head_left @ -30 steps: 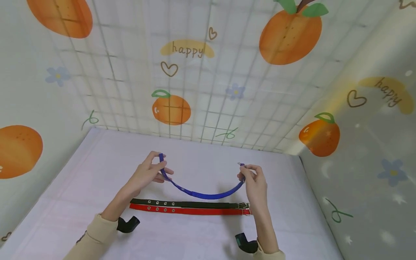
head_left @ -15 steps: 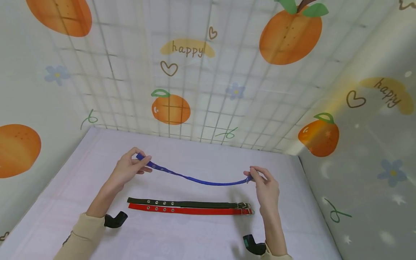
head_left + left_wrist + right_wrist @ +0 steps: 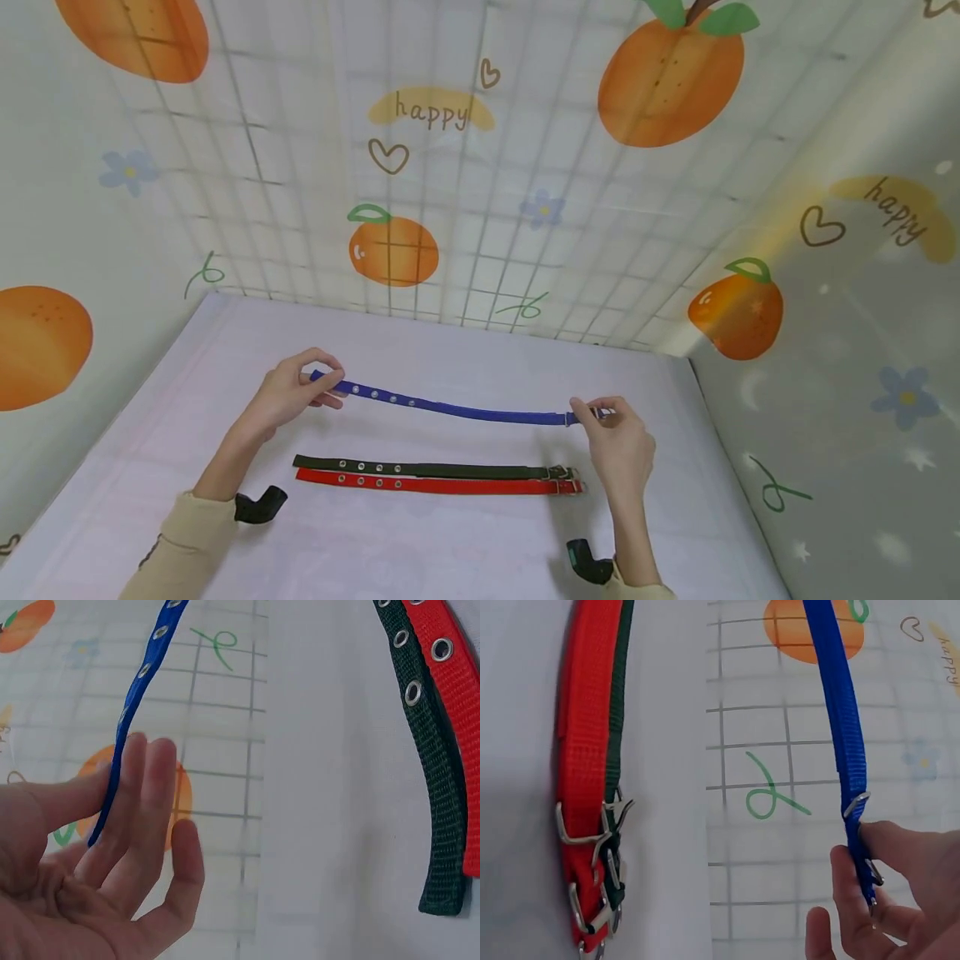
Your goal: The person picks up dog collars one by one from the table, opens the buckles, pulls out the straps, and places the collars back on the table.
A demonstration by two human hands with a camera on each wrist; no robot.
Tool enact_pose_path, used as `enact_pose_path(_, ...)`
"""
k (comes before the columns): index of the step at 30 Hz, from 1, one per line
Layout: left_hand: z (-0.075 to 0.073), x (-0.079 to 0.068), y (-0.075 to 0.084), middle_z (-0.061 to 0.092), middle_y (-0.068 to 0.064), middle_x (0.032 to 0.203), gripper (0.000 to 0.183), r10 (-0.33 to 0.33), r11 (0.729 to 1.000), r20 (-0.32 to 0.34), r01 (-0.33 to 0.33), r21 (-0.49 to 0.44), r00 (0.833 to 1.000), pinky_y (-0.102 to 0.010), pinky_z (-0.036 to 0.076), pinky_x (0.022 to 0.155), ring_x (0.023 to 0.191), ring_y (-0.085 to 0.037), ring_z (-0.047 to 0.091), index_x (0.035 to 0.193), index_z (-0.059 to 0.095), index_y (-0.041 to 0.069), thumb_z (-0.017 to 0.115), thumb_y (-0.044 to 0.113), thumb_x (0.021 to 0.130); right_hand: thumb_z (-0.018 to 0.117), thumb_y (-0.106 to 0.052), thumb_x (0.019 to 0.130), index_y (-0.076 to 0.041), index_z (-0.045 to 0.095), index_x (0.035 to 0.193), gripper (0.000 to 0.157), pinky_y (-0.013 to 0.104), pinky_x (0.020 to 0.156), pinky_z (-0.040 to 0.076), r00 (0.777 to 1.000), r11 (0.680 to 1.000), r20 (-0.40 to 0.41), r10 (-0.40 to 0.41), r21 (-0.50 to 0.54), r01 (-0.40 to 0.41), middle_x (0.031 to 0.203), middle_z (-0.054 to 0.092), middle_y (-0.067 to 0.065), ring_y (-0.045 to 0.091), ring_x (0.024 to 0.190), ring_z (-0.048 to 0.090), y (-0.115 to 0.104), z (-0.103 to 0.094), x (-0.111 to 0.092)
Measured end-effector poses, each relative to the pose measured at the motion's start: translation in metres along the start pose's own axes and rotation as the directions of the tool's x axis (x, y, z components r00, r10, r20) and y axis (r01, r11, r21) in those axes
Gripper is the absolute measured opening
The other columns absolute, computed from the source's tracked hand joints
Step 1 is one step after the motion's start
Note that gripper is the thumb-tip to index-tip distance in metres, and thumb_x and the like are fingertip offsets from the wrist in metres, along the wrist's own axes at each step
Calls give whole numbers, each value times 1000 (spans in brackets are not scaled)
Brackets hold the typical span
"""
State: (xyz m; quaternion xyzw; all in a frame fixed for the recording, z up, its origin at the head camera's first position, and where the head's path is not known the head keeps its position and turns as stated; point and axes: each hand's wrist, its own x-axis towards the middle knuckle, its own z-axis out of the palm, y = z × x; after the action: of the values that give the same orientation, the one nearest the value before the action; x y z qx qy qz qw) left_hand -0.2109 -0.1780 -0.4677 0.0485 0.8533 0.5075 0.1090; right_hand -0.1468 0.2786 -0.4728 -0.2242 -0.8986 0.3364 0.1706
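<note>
A blue collar (image 3: 480, 413) with metal eyelets hangs in a shallow curve between both hands, above the table. My left hand (image 3: 288, 392) pinches its eyelet end between thumb and fingers; the tip pokes out past them in the left wrist view. At the other end, my right hand (image 3: 621, 442) pinches the strap by its metal buckle (image 3: 857, 804). Closer to me, a dark green collar (image 3: 472, 472) and a red collar (image 3: 480, 487) lie flat side by side on the table, eyelets to the left and buckles to the right.
The table (image 3: 420, 550) has a white cover. Behind it rises a pale sheet (image 3: 300, 250) printed with oranges over a wire grid, and a similar sheet (image 3: 840, 350) stands at the right. Black camera mounts (image 3: 261, 505) sit at both wrists.
My hands have moved apart, the left one leftward and the right one rightward and slightly toward me. The blue collar went from a deep sag to nearly straight.
</note>
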Motion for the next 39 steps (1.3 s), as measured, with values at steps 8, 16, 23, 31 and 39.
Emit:
enact_pose_path(8, -4, -2, -5, 85, -13, 98, 30, -37, 997, 125, 28, 76, 991, -69, 48, 110, 99, -30, 83, 121, 79, 6, 75, 29, 103, 79, -50, 95, -8, 78, 109, 44, 29, 48, 32, 996, 995, 90, -20, -96, 29, 90, 79, 18, 21, 60, 53, 12, 5, 2)
enact_pose_path(16, -1, 0, -6, 82, -4, 81, 22, -123, 930, 91, 83, 357, 988, -32, 45, 68, 85, -23, 78, 110, 84, 6, 80, 24, 98, 75, -40, 101, -6, 78, 122, 40, 28, 47, 28, 966, 986, 256, -34, -150, 74, 97, 82, 20, 18, 53, 48, 19, 12, 2)
enact_pose_path(23, 0, -4, -9, 79, -4, 79, 15, -164, 892, 76, 115, 438, 983, -30, 44, 66, 75, -21, 64, 102, 85, 7, 83, 20, 95, 77, -44, 97, -6, 79, 118, 43, 29, 49, 34, 947, 982, 320, -11, -176, 71, 101, 81, 21, 19, 56, 54, 24, 17, 1)
enact_pose_path(31, 3, -5, -12, 76, -5, 78, 6, -192, 866, 100, 120, 485, 976, -29, 47, 65, 73, -19, 64, 97, 84, 5, 81, 11, 95, 78, -41, 98, -7, 81, 114, 38, 30, 49, 34, 925, 973, 378, -27, -203, 112, 103, 80, 20, 18, 57, 53, 36, 26, -2)
enact_pose_path(39, 2, -5, -15, 77, -6, 79, 6, -246, 858, 122, 158, 488, 962, -29, 49, 68, 75, -20, 70, 96, 83, 5, 81, 11, 95, 72, -34, 102, -7, 81, 118, 32, 30, 49, 34, 903, 964, 428, -44, -218, 151, 85, 76, 9, 18, 56, 52, 38, 24, 2)
